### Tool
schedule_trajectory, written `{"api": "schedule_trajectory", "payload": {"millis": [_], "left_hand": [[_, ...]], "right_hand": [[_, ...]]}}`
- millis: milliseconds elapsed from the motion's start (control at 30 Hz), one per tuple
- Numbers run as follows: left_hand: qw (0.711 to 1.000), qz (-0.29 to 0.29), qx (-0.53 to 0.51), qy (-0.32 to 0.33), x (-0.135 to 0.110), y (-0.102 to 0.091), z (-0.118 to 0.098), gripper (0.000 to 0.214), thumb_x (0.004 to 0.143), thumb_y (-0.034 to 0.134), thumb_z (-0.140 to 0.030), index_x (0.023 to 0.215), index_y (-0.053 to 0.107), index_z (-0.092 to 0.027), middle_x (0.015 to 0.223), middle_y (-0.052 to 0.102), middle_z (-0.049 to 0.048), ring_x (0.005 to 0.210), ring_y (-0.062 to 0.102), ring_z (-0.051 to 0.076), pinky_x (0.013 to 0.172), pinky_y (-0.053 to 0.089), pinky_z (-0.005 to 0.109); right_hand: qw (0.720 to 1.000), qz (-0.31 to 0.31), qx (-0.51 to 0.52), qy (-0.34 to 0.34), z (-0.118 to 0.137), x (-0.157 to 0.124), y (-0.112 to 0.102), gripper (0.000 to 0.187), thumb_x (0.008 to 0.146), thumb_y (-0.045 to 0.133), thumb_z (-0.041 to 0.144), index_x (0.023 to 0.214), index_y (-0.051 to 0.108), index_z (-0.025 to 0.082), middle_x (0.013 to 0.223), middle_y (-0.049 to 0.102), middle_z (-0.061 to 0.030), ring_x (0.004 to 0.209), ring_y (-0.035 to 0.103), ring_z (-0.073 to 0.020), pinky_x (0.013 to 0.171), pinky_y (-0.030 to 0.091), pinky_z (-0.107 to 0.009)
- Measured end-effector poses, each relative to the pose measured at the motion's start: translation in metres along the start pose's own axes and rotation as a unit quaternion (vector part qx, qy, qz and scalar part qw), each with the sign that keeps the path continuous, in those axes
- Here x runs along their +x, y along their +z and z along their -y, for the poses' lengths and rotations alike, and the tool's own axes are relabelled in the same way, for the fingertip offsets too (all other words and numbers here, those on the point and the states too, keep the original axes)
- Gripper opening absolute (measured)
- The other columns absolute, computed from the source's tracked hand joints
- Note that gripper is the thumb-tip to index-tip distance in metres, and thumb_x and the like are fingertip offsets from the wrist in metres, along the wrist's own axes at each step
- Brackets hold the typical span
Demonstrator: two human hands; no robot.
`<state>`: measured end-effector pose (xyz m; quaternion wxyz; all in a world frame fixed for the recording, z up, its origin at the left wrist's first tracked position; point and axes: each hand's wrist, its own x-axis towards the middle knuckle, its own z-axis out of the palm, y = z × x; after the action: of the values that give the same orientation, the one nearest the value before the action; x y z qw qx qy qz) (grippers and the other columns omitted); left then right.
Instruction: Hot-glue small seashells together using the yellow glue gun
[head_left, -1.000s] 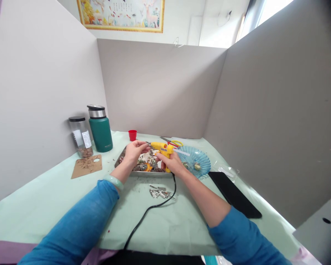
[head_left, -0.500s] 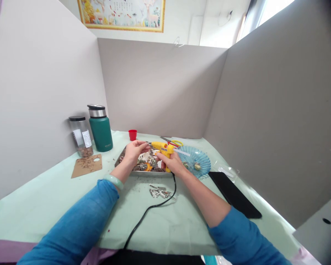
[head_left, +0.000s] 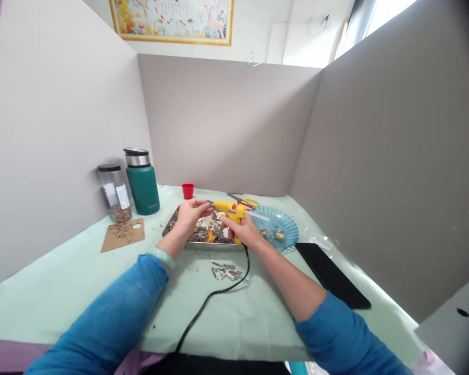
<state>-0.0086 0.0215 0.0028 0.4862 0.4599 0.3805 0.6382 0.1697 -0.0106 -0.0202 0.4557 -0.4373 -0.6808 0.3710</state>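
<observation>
My right hand [head_left: 242, 229] is wrapped round the handle of a yellow hot glue gun [head_left: 224, 206], its nozzle pointing left and a clear glue stick [head_left: 259, 215] poking out of the back. Close to the nozzle, my left hand [head_left: 195, 211] is closed in a pinch; whatever sits between its fingertips is too small to make out. Below both hands lies a metal tray [head_left: 203, 246] full of mixed brown, white and orange dried pieces. A black cord [head_left: 211, 296] runs from the gun to the table's front edge. Several silver metal clips [head_left: 227, 272] lie in front of the tray.
A blue fluted plate [head_left: 288, 221] with small pieces is at the right, scissors [head_left: 244, 200] behind it. Beside it rests a black flat slab [head_left: 332, 276]. Leftward stand a green bottle [head_left: 143, 185], a clear jar [head_left: 115, 195], a brown card [head_left: 121, 235] and a red cup [head_left: 188, 191]. Grey panels enclose the table.
</observation>
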Motion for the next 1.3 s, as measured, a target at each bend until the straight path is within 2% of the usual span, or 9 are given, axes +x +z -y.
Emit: {"api": "schedule_trajectory", "payload": {"millis": [600,1000,1300], "left_hand": [[1.0,-0.014,-0.016,-0.01,-0.0002,0.0002,-0.0011,0.02,0.069,0.081,-0.012,0.077,0.063,-0.009,0.067,0.069,0.0056,0.064,0.07,0.016,0.073,0.058,0.031],[1.0,-0.005,-0.01,-0.011,0.0007,-0.0005,-0.0001,0.024,0.067,0.083,-0.015,0.078,0.062,-0.01,0.067,0.069,0.0057,0.064,0.07,0.016,0.074,0.058,0.032],[0.999,-0.019,-0.023,-0.013,0.0002,-0.0001,-0.0015,0.021,0.068,0.081,-0.012,0.078,0.063,-0.01,0.067,0.069,0.0057,0.064,0.07,0.016,0.076,0.057,0.032]], "right_hand": [[0.999,-0.027,-0.015,0.018,0.0041,-0.0021,-0.0005,0.033,0.085,0.06,0.047,0.076,0.07,0.017,0.047,0.058,0.0009,0.044,0.053,-0.0122,0.05,0.044,-0.023],[1.0,-0.003,0.01,0.002,-0.0003,-0.0007,0.0001,0.034,0.084,0.061,0.049,0.079,0.069,0.017,0.051,0.06,0.0003,0.046,0.054,-0.0122,0.048,0.044,-0.022],[0.999,-0.031,-0.031,0.014,0.0011,-0.0007,-0.0009,0.036,0.086,0.059,0.049,0.076,0.071,0.017,0.048,0.059,0.0002,0.046,0.055,-0.0127,0.05,0.045,-0.023]]}}
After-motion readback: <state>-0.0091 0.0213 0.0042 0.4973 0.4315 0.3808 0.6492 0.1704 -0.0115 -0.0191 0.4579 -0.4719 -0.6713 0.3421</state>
